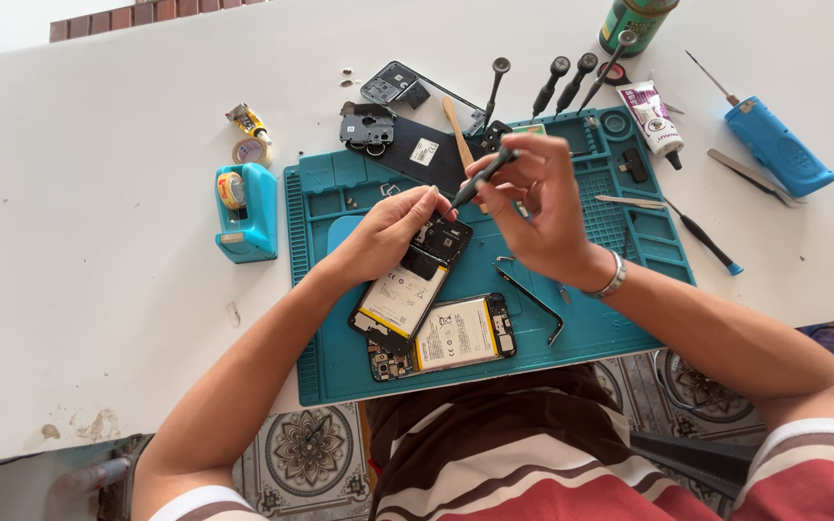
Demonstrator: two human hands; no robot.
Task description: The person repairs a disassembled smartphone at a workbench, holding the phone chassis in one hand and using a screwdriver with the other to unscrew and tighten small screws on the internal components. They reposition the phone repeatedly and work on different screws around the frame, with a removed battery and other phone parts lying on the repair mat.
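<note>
My left hand (388, 232) holds the upper part of an opened phone (409, 287) with its yellow-white battery showing, tilted on the teal work mat (610, 318). My right hand (533, 207) grips a small black screwdriver (483, 177), its tip pointing down at the phone's top end beside my left fingers. A second opened phone (456, 335) with a similar battery lies flat on the mat just below the first. A thin metal frame piece (531, 294) rests on the mat under my right wrist.
Black phone covers (393, 135) and a wooden stick (458, 130) lie at the mat's far edge. Several screwdrivers (557, 82) stand behind. A teal tape dispenser (243, 212) sits left. A glue tube (654, 118), tweezers (750, 176), a blue electric tool (779, 147) and a green can (635, 21) sit right.
</note>
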